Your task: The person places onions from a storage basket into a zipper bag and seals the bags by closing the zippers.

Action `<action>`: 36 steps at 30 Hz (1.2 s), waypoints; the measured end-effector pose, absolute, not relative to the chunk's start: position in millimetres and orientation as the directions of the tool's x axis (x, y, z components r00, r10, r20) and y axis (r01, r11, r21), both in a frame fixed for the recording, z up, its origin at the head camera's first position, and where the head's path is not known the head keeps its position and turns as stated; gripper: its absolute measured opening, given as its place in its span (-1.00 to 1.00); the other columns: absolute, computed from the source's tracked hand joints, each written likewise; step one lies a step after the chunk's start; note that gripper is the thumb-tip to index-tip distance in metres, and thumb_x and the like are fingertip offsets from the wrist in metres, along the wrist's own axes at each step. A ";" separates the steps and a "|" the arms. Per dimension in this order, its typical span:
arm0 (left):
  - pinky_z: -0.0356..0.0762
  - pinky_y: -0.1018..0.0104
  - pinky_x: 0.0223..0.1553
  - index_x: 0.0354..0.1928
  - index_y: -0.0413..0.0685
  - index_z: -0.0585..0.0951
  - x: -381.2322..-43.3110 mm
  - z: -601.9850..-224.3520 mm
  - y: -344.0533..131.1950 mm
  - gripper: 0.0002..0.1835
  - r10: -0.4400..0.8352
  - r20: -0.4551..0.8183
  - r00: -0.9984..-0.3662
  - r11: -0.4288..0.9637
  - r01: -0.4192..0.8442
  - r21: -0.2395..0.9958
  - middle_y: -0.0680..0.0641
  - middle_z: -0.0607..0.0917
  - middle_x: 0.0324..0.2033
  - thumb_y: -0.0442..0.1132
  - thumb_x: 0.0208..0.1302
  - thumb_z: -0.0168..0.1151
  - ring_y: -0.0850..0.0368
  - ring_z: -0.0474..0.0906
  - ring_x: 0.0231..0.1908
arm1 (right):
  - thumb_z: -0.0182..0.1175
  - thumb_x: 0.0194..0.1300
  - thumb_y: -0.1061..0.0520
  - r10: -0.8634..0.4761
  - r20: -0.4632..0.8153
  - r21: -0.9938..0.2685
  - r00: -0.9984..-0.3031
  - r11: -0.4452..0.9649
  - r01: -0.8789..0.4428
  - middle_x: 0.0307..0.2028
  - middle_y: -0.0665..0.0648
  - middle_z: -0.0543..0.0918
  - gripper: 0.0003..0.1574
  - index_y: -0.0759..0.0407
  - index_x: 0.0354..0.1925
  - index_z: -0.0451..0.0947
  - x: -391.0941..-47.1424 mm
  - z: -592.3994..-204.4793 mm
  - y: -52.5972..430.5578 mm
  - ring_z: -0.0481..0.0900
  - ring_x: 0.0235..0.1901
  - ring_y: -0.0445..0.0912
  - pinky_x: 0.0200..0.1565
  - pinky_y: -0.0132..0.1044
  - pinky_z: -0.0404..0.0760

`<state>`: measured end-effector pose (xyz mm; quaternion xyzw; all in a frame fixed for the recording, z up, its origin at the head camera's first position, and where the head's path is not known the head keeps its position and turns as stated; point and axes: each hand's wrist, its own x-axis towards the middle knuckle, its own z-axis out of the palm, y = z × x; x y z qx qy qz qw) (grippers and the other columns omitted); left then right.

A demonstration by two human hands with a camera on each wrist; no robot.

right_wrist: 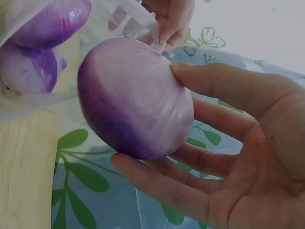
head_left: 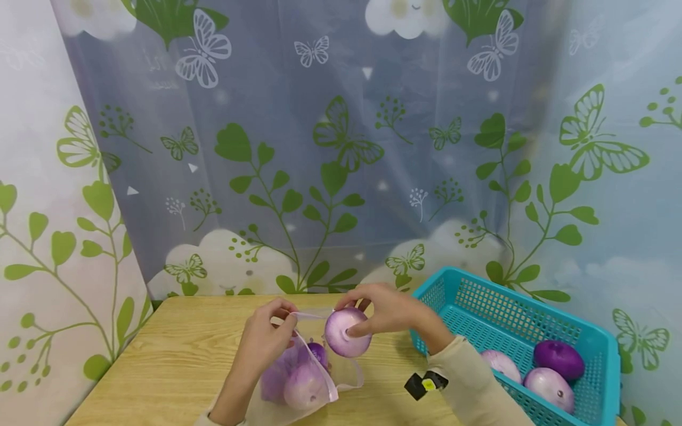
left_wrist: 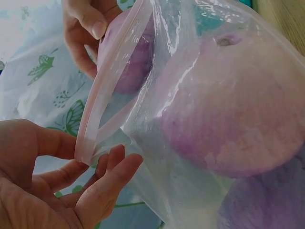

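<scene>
At the mouth of a clear plastic bag [head_left: 322,371], above a wooden table [head_left: 186,343], we hold a pale purple onion [head_left: 340,344]. Our right hand [head_left: 386,307] grips it with the thumb on one side and the other fingers spread round the opposite side, opened about as wide as the onion itself. Our left hand [head_left: 263,336] pinches the bag's pale rim between its fingertips, nearly closed on the thin edge, and the mouth gapes toward the onion. Within the bag we see more onions [head_left: 306,390], pale and deep purple. To our right stands a turquoise basket [head_left: 527,319] with perforated walls, three onions [head_left: 549,387] inside: one dark, two pale. Behind the table hangs a curtain [head_left: 266,83] printed with leaves and butterflies.
</scene>
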<state>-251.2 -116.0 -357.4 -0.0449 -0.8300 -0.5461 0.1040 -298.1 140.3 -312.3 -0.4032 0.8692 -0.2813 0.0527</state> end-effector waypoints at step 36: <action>0.81 0.29 -0.42 -0.13 -0.20 0.66 -255.6 -359.4 -120.4 -0.87 -0.083 0.258 -0.963 0.394 0.206 0.896 -0.24 0.75 -0.19 -0.33 0.39 0.18 0.09 0.72 -0.45 | 0.46 0.25 0.08 -0.731 0.227 -0.416 -0.644 0.525 -0.742 0.11 0.04 0.71 -0.45 0.05 0.20 0.63 -289.3 -331.5 101.2 0.61 0.04 -0.12 -0.02 -0.39 0.65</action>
